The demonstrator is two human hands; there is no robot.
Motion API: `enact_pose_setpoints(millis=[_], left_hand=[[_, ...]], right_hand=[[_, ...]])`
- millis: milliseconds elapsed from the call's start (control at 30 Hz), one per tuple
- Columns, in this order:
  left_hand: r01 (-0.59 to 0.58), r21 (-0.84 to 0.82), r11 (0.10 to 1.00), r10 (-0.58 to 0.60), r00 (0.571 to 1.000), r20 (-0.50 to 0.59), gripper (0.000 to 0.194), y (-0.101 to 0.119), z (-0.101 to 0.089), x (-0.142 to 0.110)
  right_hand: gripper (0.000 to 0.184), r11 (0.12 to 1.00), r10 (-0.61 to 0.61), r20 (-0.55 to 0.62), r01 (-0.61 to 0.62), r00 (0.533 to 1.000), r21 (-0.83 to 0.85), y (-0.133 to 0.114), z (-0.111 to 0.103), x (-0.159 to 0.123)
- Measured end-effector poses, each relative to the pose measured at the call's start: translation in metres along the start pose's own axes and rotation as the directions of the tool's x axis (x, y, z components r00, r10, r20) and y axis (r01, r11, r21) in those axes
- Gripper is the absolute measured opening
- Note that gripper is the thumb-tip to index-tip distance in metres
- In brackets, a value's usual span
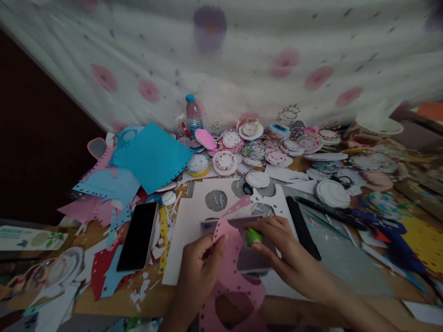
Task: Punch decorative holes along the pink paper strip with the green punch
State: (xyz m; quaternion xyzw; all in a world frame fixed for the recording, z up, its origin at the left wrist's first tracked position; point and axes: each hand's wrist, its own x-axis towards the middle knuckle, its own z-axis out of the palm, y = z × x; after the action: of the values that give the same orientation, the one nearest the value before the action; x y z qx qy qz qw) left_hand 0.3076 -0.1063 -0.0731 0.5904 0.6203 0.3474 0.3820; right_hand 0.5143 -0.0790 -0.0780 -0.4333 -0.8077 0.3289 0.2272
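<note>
My left hand (204, 263) pinches the edge of a pink paper sheet (226, 276) between thumb and fingers. The sheet has large round cut-outs and small holes along its borders, and it hangs over the table's front edge. In my right hand (284, 249) is a small green paper punch (254, 236), gripped between thumb and fingers just right of the pink sheet's upper part. Whether the punch touches the paper cannot be made out. Under both hands lies a white sheet (183, 240) with round openings, and a pale flat piece (251, 258) shows behind the pink paper.
Left of my hands lie a phone (137, 236) and blue punched paper (154, 159). Decorated paper discs (224, 160) are heaped along the back beside a water bottle (194, 115). To the right are a black pen (332, 213), a blue glue gun (377, 221) and a cutting mat (346, 267).
</note>
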Motion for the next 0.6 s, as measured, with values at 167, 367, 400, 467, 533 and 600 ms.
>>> enact_pose_setpoints(millis=[167,367,400,467,533,600], left_hand=[[-0.021,0.031,0.999,0.020,1.000,0.019,0.038,-0.0002,0.0031,-0.0015],[-0.013,0.053,0.999,0.012,1.000,0.016,0.039,0.0015,0.0024,-0.0027],[-0.010,0.056,0.998,0.009,1.000,0.016,0.038,0.0020,0.0021,-0.0029],[-0.004,0.060,0.998,0.003,1.000,0.019,0.038,0.0028,0.0016,-0.0032],[0.003,0.056,0.998,-0.004,1.000,0.020,0.039,0.0034,0.0012,-0.0036],[0.009,0.049,0.999,-0.010,1.000,0.020,0.040,0.0038,0.0012,-0.0039]], right_hand=[[0.026,0.999,-0.009,0.014,0.008,1.000,0.054,-0.0069,0.0012,0.0013],[0.026,0.996,-0.015,0.034,0.012,0.999,0.090,-0.0104,-0.0030,0.0003],[0.026,0.995,-0.011,0.035,0.007,0.999,0.096,-0.0106,-0.0039,-0.0001],[0.024,0.994,-0.001,0.035,-0.002,0.999,0.109,-0.0107,-0.0053,-0.0009],[0.023,0.993,0.002,0.033,-0.006,0.999,0.122,-0.0105,-0.0057,-0.0012],[0.022,0.992,0.002,0.033,-0.006,0.999,0.129,-0.0105,-0.0052,-0.0011]])
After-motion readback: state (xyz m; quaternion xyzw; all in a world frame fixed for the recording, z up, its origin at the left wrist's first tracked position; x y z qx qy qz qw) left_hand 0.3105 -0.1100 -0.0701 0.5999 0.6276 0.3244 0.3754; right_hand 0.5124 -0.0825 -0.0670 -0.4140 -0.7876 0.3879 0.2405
